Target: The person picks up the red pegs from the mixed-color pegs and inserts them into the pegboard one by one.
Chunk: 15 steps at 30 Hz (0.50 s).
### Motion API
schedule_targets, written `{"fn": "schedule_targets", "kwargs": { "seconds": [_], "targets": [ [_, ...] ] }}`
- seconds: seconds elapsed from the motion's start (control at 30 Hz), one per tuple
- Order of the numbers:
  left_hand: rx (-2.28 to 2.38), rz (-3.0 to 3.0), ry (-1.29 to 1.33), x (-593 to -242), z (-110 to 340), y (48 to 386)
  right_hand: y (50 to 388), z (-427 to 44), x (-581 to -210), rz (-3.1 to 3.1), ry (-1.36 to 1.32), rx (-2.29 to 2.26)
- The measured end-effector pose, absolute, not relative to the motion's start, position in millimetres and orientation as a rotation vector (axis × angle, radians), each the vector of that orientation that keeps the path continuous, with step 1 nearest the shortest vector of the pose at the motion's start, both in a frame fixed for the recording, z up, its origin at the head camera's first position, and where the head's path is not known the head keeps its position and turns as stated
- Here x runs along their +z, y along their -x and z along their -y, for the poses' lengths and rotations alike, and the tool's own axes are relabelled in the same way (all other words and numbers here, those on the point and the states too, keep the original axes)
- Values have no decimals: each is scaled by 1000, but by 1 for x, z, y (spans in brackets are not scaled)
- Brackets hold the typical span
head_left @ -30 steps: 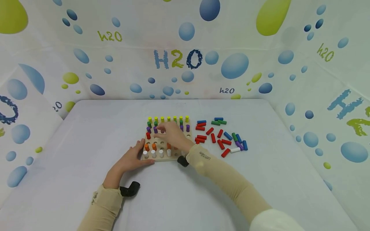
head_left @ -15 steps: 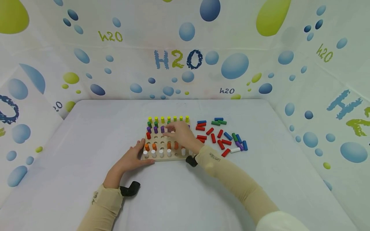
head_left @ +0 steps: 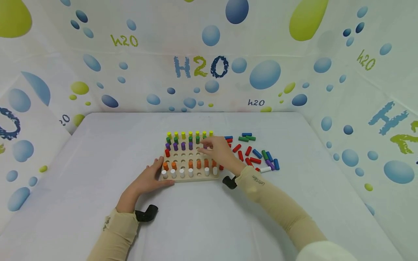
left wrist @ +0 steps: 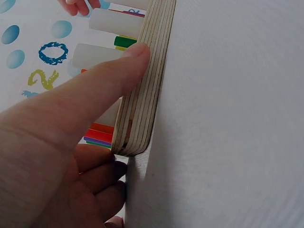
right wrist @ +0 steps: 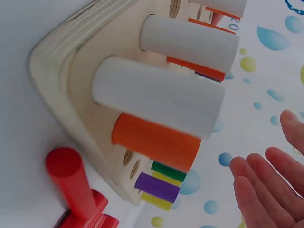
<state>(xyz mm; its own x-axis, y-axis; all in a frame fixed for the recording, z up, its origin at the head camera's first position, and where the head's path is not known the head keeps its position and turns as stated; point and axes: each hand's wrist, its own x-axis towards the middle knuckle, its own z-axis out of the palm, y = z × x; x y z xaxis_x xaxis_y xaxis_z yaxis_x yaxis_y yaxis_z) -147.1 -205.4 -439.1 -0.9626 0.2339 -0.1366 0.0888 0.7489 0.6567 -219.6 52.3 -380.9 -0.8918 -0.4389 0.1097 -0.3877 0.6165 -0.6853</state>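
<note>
A light wooden pegboard (head_left: pixel 196 179) (left wrist: pixel 154 71) lies flat, holding rows of yellow, green, purple, orange and white pegs (head_left: pixel 191 172) (right wrist: pixel 159 95), plus one red peg (head_left: pixel 167 153) at the left. My left hand (head_left: pixel 148 180) (left wrist: pixel 52 118) grips its front left corner, thumb against the front edge and fingers curled at the left side. Over the right part of the purple row is my right hand (head_left: pixel 222 151) (right wrist: pixel 270 183), partly covering that row. In the right wrist view its thumb and fingers are apart, with nothing visible between them.
Loose red, blue, green, purple and white pegs lie right of the board, among them a blue peg (head_left: pixel 277 164) and a white peg (head_left: pixel 265 169). Some red ones (right wrist: pixel 78 190) lie close to the board's right side. A printed curtain stands behind the table.
My right hand has moved to the right along the purple row, uncovering more purple, green and orange pegs. My left hand has stayed at the board's corner.
</note>
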Motion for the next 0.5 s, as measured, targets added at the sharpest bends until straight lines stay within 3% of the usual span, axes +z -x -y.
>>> {"fn": "schedule_targets", "kwargs": {
  "seconds": [0.5],
  "targets": [
    [1009, -2737, -225, -441, 206, 148, 222, -84, -387, -2820, 556, -1092]
  ]
}}
